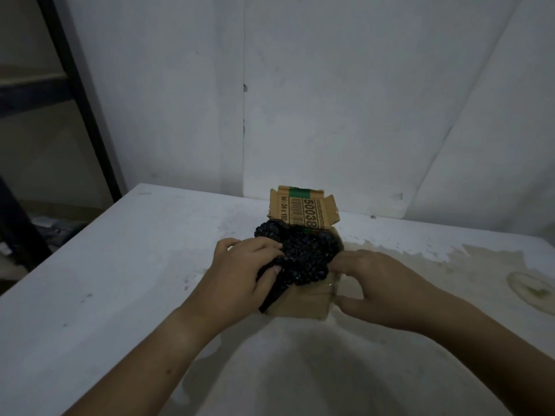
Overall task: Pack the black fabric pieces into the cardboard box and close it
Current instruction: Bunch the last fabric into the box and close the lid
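One cardboard box (303, 300) on white table (120, 265), back flap (303, 207) upright. One heap of black fabric pieces (303, 250) piled in box's open top, spilling over near left edge; separate pieces cannot be counted. Two bare hands. Left hand (249, 271) grips fabric, fingers curled over it, thumb pressing. Right hand (381, 283) unclenched: fingers nearly straight, touching fabric at right rim; thumb against box's near right corner. Flap print: "50038", barcode, green band, "24 x 19…" partly hidden.

Single head-worn view — faces forward, down onto table (120, 295), close; cardboard box (303, 301) centred.
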A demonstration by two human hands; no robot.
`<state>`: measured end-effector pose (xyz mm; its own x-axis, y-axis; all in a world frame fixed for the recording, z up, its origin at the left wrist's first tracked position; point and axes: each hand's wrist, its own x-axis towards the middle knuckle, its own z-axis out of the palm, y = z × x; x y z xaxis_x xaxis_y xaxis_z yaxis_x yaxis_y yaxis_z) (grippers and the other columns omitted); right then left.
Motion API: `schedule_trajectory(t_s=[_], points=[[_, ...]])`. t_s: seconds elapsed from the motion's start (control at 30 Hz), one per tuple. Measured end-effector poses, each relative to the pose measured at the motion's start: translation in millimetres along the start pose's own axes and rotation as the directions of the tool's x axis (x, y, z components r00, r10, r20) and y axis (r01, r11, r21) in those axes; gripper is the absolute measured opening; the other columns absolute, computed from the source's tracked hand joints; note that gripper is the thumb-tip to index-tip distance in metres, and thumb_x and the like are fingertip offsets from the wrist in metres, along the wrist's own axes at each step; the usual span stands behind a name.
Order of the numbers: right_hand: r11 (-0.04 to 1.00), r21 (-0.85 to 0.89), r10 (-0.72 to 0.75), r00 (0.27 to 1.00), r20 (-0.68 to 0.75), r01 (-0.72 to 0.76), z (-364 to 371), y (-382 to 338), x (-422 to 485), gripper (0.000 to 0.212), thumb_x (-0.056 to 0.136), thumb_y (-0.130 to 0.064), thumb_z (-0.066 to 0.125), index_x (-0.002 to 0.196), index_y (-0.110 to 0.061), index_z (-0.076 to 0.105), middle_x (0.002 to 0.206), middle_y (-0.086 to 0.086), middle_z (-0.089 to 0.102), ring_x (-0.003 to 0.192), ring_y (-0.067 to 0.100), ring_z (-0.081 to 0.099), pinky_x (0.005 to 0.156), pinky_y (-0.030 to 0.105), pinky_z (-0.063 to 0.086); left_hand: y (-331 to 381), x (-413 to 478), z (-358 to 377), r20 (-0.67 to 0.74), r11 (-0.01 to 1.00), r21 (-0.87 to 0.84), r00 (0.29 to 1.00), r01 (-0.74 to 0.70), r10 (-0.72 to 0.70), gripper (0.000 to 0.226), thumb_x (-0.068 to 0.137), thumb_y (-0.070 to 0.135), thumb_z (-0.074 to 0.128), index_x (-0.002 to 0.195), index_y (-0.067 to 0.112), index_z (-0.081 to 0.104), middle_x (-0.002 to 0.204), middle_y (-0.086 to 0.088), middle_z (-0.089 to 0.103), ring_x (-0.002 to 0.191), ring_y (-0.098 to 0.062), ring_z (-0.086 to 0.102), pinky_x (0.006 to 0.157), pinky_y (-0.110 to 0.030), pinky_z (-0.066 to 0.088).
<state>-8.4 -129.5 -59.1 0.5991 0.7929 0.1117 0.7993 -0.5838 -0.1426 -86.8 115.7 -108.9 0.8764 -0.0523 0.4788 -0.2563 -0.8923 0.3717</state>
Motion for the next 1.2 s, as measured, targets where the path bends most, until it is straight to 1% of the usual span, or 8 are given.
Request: schedule_trajectory(t_s=[0.13, 0.27, 0.5, 0.7, 0.77, 0.87, 1.0, 1.2], points=[[0.998, 0.048, -0.026, 0.988, -0.155, 0.034, -1, -9, -3, 0.04, 0.084, -0.032, 0.071, 0.122, -0.035, 0.058, 0.112, -0.02, 0.057, 0.096, -0.002, 0.053, 0.079, 0.008, 0.038, 0, 2, -3, 0.025, 1.0, 0.011, 1.0, -0.003, 0.003, 0.023, 0.097, 0.03, 0.057, 0.116, 0.031, 0.069, 0.128, 0.021, 0.06, 0.114, 0.003, 0.054, 0.097, -0.032, 0.029], [0.994, -0.093, -0.067, 0.994, -0.089, 0.059, 3, -23, 8, 0.04, 0.084, -0.028, 0.065, 0.124, -0.034, 0.065, 0.114, -0.016, 0.068, 0.097, 0.012, 0.059, 0.082, 0.024, 0.046, 6, 9, -6, -0.008, 1.0, -0.009, 1.0, 0.019, -0.019, 0.02, 0.096, 0.029, 0.057, 0.113, 0.032, 0.067, 0.111, 0.02, 0.067, 0.098, -0.002, 0.06, 0.092, -0.034, 0.034], [0.967, -0.255, 0.031, 0.999, 0.01, -0.028, 19, -35, 27, 0.025, 0.088, -0.032, 0.059, 0.112, -0.033, 0.063, 0.109, -0.011, 0.063, 0.102, 0.021, 0.044, 0.076, 0.034, 0.029, 17, 26, -8, -0.103, 0.991, 0.033, 0.987, 0.126, -0.122, 0.034, 0.084, 0.044, 0.073, 0.082, 0.025, 0.045, 0.078, 0.009, 0.069, 0.067, -0.016, 0.061, 0.069, -0.034, 0.045], [0.986, -0.167, -0.01, 0.999, -0.031, 0.005, 23, -29, 23, 0.007, 0.087, -0.031, 0.062, 0.094, -0.028, 0.062, 0.096, -0.008, 0.06, 0.096, 0.02, 0.049, 0.078, 0.032, 0.036, 13, 18, -19, -0.004, 0.997, -0.054, 0.999, 0.052, -0.052, 0.025, 0.085, 0.051, 0.067, 0.08, 0.028, 0.06, 0.084, 0.017, 0.068, 0.073, 0.005, 0.061, 0.072, -0.024, 0.042], [0.999, -0.037, 0.001, 0.996, -0.093, -0.004, 22, -25, 15, 0.019, 0.083, -0.027, 0.068, 0.102, -0.029, 0.064, 0.101, -0.01, 0.061, 0.096, 0.015, 0.053, 0.085, 0.029, 0.042, 9, 11, -23, 0.082, 0.999, -0.034, 0.997, 0.011, -0.008, 0.025, 0.079, 0.053, 0.067, 0.091, 0.033, 0.059, 0.101, 0.018, 0.068, 0.09, 0.004, 0.062, 0.083, -0.026, 0.04], [0.992, 0.127, 0.038, 0.973, -0.228, -0.009, 18, -26, 7, 0.038, 0.077, -0.013, 0.074, 0.111, -0.027, 0.065, 0.106, -0.012, 0.062, 0.096, 0.008, 0.057, 0.084, 0.027, 0.047, 3, 7, -25, 0.156, 0.999, -0.022, 0.987, -0.025, 0.028, 0.028, 0.078, 0.032, 0.067, 0.105, 0.032, 0.06, 0.123, 0.019, 0.063, 0.114, -0.002, 0.059, 0.096, -0.034, 0.04], [1.0, -0.024, -0.008, 0.985, -0.17, 0.004, 23, -34, 6, 0.044, 0.08, -0.021, 0.071, 0.121, -0.034, 0.062, 0.116, -0.014, 0.062, 0.103, 0.012, 0.055, 0.081, 0.024, 0.032, -6, 10, -27, 0.147, 0.996, -0.042, 0.985, -0.082, 0.087, 0.028, 0.085, 0.008, 0.065, 0.106, 0.025, 0.069, 0.133, 0.011, 0.064, 0.109, 0.0, 0.059, 0.089, -0.034, 0.051], [0.994, -0.074, 0.073, 0.99, -0.117, -0.082, 32, -40, 20, 0.036, 0.089, -0.027, 0.059, 0.122, -0.04, 0.059, 0.11, -0.014, 0.049, 0.093, 0.011, 0.038, 0.071, 0.028, 0.018, -3, 17, -21, -0.044, 0.998, -0.027, 0.997, -0.063, 0.062, 0.021, 0.088, 0.003, 0.069, 0.104, 0.018, 0.073, 0.122, 0.001, 0.058, 0.115, -0.018, 0.054, 0.091, -0.032, 0.049]])
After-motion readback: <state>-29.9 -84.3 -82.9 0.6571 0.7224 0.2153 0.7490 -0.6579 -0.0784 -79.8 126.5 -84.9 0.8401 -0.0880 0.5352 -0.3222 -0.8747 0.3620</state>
